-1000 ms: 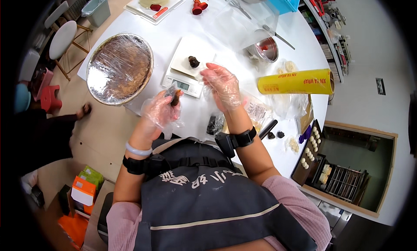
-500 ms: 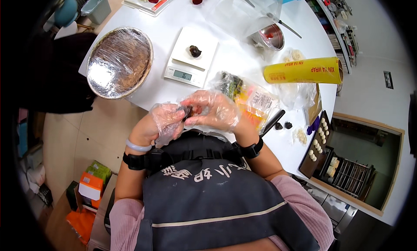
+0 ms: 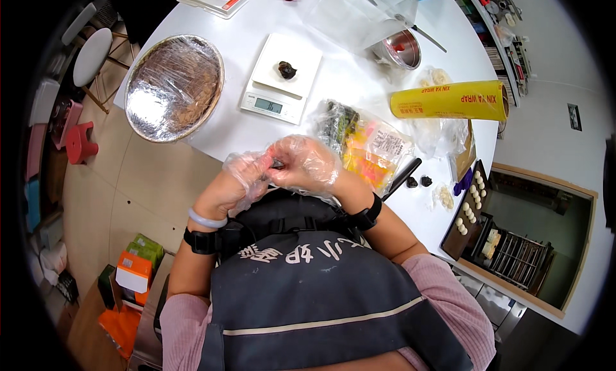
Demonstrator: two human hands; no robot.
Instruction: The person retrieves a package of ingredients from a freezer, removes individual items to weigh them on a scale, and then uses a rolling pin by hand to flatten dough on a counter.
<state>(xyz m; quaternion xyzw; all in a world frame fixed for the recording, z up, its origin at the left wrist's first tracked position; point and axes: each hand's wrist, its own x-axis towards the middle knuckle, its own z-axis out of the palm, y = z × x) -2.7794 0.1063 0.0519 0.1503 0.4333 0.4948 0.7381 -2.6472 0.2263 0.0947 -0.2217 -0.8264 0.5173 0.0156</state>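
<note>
My left hand (image 3: 246, 176) and my right hand (image 3: 305, 164), both in clear plastic gloves, meet at the table's near edge, just above my apron. Their fingertips pinch a small dark lump of paste (image 3: 278, 164), mostly hidden by the fingers. Beyond them stands a white digital scale (image 3: 276, 107) with its display lit. Another dark, shiny lump (image 3: 287, 70) rests on its platform. To the right of my right hand lies an opened plastic packet (image 3: 375, 150) in yellow and pink, with dark stuff at its left end. Two dark balls (image 3: 419, 182) sit farther right.
A film-covered round tray (image 3: 174, 89) stands at the left. A yellow cling-film box (image 3: 449, 100), a metal bowl (image 3: 399, 49) and a black-handled tool (image 3: 403, 177) lie on the right side. Rows of pale dough balls (image 3: 471, 201) fill a dark baking tray at the right edge.
My right hand has moved left against my left, and the fingers now cover more of the dark lump. The dark-clothed figure at the left has moved away, uncovering a white chair and a red stool.
</note>
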